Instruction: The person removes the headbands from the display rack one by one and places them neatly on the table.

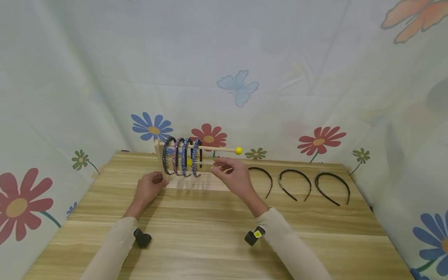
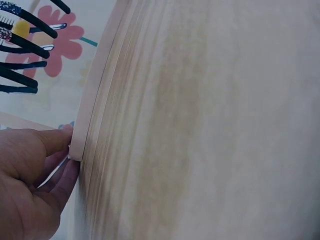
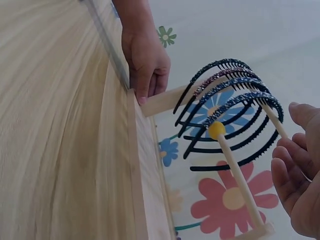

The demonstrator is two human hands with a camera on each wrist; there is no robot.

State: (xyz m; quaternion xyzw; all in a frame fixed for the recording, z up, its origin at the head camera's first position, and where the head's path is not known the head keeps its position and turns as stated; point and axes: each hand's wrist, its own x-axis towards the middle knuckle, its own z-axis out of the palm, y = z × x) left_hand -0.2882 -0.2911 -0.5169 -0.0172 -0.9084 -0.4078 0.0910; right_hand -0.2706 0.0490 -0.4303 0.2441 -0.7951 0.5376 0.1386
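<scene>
A wooden headband rack [image 1: 159, 153] stands toward the back of the table, with two rods tipped by yellow balls. Several glittery toothed headbands [image 1: 184, 159] in black, pink and blue hang on its upper rod. My left hand [image 1: 149, 186] pinches the lower left end of the rack, thumb and fingers on either side of the wooden base [image 2: 82, 135]. My right hand [image 1: 232, 175] is beside the rod, just right of the headbands, its thumb and loosely bent fingers apart. Nothing shows between them; in the right wrist view the rod [image 3: 274, 120] passes behind the fingertips.
Three dark headbands lie in a row on the right of the wooden table [image 1: 196, 233]: a left one [image 1: 270, 181], a middle one [image 1: 309, 182] and a right one [image 1: 348, 188]. A flower-printed cloth [image 1: 280, 89] hangs behind the table.
</scene>
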